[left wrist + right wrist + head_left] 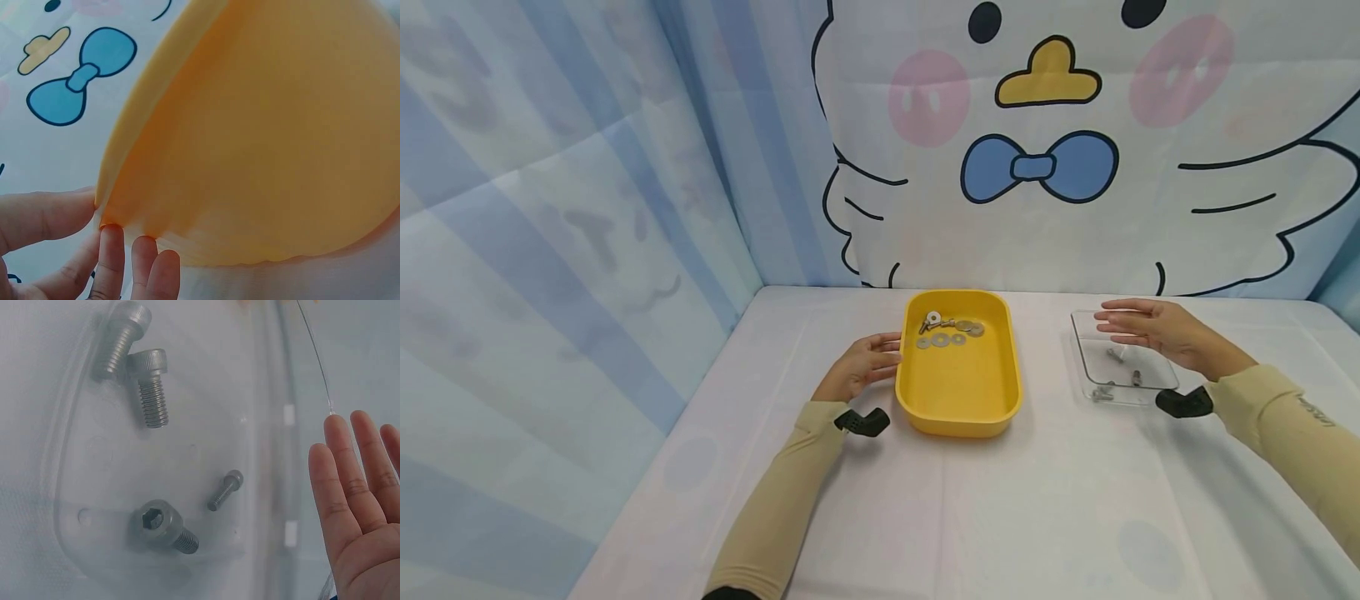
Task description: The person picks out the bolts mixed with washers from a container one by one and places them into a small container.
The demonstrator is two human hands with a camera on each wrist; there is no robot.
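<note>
My left hand is at the left side of a yellow tray. Its extended fingertips touch the tray's edge in the left wrist view, where the yellow wall fills much of the picture. Several washers and a few screws lie in the tray's far part. Over the far right part of a clear plastic box hovers my right hand, fingers straight and holding nothing. Inside that box, the right wrist view shows several socket-head screws: a large one, another lying tilted, and a small one.
Both containers stand on a white cloth-covered table, the yellow tray near the middle and the clear box to its right. A curtain with a cartoon bird hangs behind the table's far edge. Another pale blue curtain runs along the left.
</note>
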